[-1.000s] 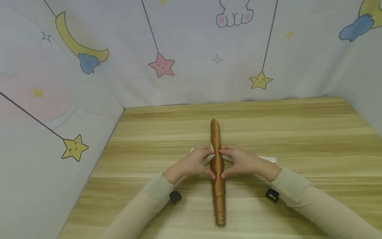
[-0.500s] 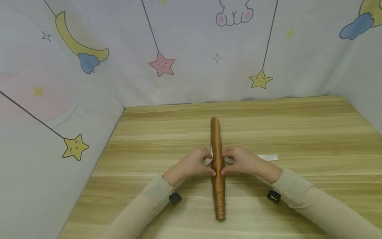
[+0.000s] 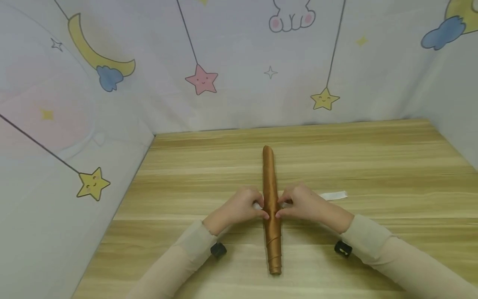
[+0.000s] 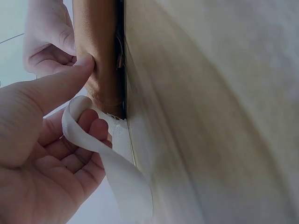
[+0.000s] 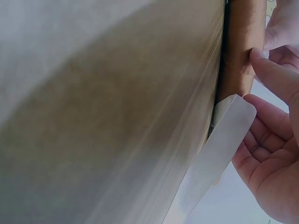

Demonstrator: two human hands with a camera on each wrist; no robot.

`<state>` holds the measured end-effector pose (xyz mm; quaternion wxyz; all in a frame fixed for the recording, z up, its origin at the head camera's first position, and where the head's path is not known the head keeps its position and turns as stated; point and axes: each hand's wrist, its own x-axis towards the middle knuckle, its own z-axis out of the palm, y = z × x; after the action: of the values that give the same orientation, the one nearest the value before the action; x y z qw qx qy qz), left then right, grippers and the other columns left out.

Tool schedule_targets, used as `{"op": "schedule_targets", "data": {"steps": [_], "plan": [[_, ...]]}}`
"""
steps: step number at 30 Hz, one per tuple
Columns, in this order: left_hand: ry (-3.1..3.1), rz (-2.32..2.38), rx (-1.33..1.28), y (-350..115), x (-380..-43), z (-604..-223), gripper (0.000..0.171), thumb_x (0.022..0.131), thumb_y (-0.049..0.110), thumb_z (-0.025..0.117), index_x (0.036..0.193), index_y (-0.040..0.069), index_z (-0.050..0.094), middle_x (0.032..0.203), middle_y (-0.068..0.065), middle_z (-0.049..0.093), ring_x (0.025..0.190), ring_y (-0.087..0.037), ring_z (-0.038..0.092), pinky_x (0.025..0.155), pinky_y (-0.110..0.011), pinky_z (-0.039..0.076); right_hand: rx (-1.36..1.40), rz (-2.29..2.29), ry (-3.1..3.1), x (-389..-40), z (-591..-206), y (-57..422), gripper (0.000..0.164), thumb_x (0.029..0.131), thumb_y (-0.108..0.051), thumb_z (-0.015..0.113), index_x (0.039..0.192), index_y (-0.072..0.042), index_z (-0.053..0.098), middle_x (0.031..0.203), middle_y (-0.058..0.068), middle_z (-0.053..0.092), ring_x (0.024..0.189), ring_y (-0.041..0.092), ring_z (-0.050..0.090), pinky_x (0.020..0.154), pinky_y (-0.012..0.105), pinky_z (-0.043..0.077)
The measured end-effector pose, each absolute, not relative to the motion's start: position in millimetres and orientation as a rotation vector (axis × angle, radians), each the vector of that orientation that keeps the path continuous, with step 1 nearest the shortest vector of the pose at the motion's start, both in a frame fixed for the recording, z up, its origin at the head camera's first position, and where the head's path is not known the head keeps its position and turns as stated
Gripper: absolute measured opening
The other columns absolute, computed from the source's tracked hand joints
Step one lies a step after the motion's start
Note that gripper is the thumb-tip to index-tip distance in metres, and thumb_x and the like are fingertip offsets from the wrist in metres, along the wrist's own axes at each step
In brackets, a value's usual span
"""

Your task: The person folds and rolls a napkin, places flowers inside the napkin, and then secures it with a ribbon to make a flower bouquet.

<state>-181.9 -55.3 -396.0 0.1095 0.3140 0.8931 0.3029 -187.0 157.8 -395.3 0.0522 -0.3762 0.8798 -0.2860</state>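
Note:
A narrow roll of shiny brown satin cloth (image 3: 274, 241) lies lengthwise on the table, one end pointing at the back wall. My left hand (image 3: 240, 204) holds its left side near the middle, thumb and fingertips against the cloth. From the right, my right hand (image 3: 306, 205) grips the same stretch, thumb nearer me and index finger farther off. A white ribbon (image 3: 334, 195) crosses at the roll and its tail sticks out beyond the right hand. In the left wrist view the ribbon (image 4: 122, 179) loops over the curled fingers; in the right wrist view the ribbon (image 5: 224, 140) hangs beside the fingers.
The wood-grain table (image 3: 201, 162) meets a white cloth wall (image 3: 242, 108) printed with stars and moons at the back, with more of it at both sides. Small black cameras (image 3: 342, 248) sit under the cuffs of the light sleeves (image 3: 367, 238).
The roll has shifted slightly away from me. On both hands the index finger has come closer to the thumb along the roll, and the ribbon bit seen behind my left hand is now hidden.

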Motion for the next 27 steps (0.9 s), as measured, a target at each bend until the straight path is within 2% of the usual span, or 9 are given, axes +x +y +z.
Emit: {"op": "schedule_targets", "data": {"steps": [10,16,19,23,27], "plan": [[2.627,0.887,0.919,-56.0,-179.4,-397.4,0.021,0.075,0.025,0.072,0.063,0.015,0.057,0.059,0.009,0.049,0.050,-0.002,0.035,0.046,-0.015,0.030,-1.105,-0.900,2.635,-185.1,-395.3,157.2,0.013,0.074,-0.030,0.072,0.071,-0.018,0.068,0.063,-0.010,0.053,0.055,0.001,0.041,0.047,0.017,0.038],[2.647,0.893,0.873,-58.7,-180.3,-397.6,0.022,0.074,0.027,0.073,0.065,0.015,0.056,0.062,0.007,0.050,0.053,-0.004,0.038,0.047,-0.017,0.034,-1.005,-0.907,2.649,-187.5,-396.0,162.2,0.014,0.074,-0.028,0.071,0.077,-0.015,0.069,0.072,-0.008,0.060,0.063,0.003,0.049,0.054,0.019,0.043],[2.657,0.886,0.765,-63.3,-182.7,-397.5,0.023,0.073,0.028,0.073,0.069,0.014,0.056,0.067,0.005,0.051,0.056,-0.006,0.041,0.049,-0.019,0.037,-0.922,-0.900,2.658,-193.0,-396.8,169.1,0.011,0.078,-0.021,0.068,0.083,-0.011,0.068,0.079,-0.005,0.063,0.069,0.006,0.053,0.061,0.022,0.045],[2.663,0.875,0.607,-72.2,-188.8,-395.8,0.020,0.074,0.023,0.071,0.077,0.011,0.056,0.078,0.000,0.054,0.061,-0.011,0.044,0.054,-0.023,0.040,-0.815,-0.904,2.638,-203.2,-395.6,182.4,0.011,0.082,-0.012,0.061,0.089,-0.007,0.067,0.086,0.001,0.065,0.077,0.011,0.057,0.068,0.028,0.047],[2.680,0.924,0.482,-81.7,-196.5,-394.5,0.013,0.077,0.016,0.067,0.081,0.009,0.057,0.084,-0.002,0.055,0.066,-0.013,0.046,0.057,-0.025,0.041,-0.758,-0.954,2.596,-212.1,-392.5,195.6,0.012,0.082,-0.010,0.061,0.092,-0.005,0.066,0.086,0.003,0.065,0.079,0.013,0.058,0.069,0.028,0.048]]}}
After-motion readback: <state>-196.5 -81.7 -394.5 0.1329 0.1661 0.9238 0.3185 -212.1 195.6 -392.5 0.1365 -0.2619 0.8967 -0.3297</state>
